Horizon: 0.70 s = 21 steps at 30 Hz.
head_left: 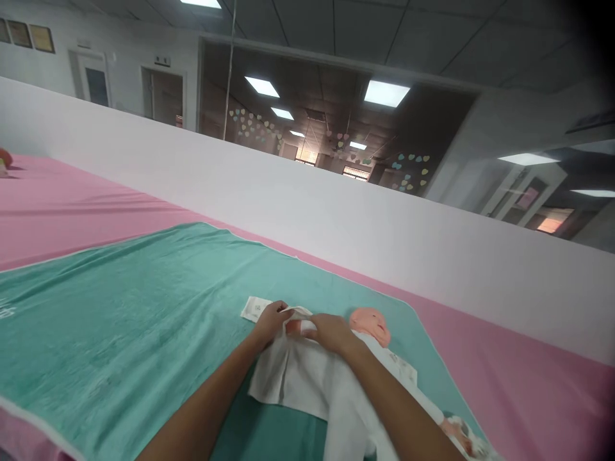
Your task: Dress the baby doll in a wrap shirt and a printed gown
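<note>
A baby doll [372, 325] lies on its back on a teal towel [120, 314], dressed in a white garment [307, 378]. My left hand [270, 322] pinches the garment's edge near the doll's arm, fingers closed on the fabric. My right hand [331, 333] rests beside it, just left of the doll's head, fingers curled on the same white cloth. A small white folded piece [254, 308] lies on the towel just left of my left hand.
The towel covers a pink sheet [72, 198] on a long table. A white partition wall [336, 218] runs along the far edge. A small reddish object [4, 160] sits at the far left edge.
</note>
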Motion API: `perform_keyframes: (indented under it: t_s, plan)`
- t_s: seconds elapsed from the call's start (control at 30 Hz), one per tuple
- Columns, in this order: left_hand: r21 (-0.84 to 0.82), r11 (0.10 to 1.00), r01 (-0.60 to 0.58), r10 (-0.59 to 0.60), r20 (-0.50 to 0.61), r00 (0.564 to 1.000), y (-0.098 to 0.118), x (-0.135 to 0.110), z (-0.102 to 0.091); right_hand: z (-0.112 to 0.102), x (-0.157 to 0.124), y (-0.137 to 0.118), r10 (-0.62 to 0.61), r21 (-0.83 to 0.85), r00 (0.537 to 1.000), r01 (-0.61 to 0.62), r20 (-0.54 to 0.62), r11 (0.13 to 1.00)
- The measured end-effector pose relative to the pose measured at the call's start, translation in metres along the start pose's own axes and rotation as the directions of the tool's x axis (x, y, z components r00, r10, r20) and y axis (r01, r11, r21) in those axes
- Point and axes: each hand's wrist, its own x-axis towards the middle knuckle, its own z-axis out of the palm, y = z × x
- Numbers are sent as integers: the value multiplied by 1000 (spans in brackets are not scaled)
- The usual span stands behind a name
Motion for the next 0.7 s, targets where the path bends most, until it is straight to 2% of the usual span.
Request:
perform_keyframes:
  t_s: [0.1,0.2,0.27,0.3,0.33,0.37,0.4,0.47,0.5,0.6,0.7]
  plan:
    - [-7,997,-83,83,20,996,11,-9,15,7,15,-13,12,-14,1000,-12,14,1000]
    - [-2,992,-123,123,20,992,19,-17,25,-2,9,-15,-4,-4,1000,4,5,1000]
    - [3,993,-118,118,16,993,19,-20,27,-10,-13,-5,-8,69,995,15,-99,998]
    - [8,994,-113,113,18,993,19,-22,27,-12,-30,4,23,145,980,6,-197,989]
    - [15,994,-105,105,20,994,17,-22,26,-11,-49,15,94,243,950,-20,-297,970]
    - [24,995,-96,95,23,995,16,-23,26,-8,-70,27,218,335,902,-88,-373,938]
    - [33,995,-89,88,29,996,14,-23,25,-2,-91,40,359,419,850,-185,-386,889]
    - [49,995,-86,84,39,996,11,-23,26,15,-131,63,611,535,742,-409,-275,739]
    - [55,995,-88,86,38,996,10,-23,27,25,-146,72,680,571,704,-479,-204,667]
    - [57,993,-106,105,17,994,9,-23,30,53,-173,80,685,770,728,-448,19,455]
    - [50,992,-117,116,5,993,9,-25,31,68,-174,67,660,940,740,-305,132,154]
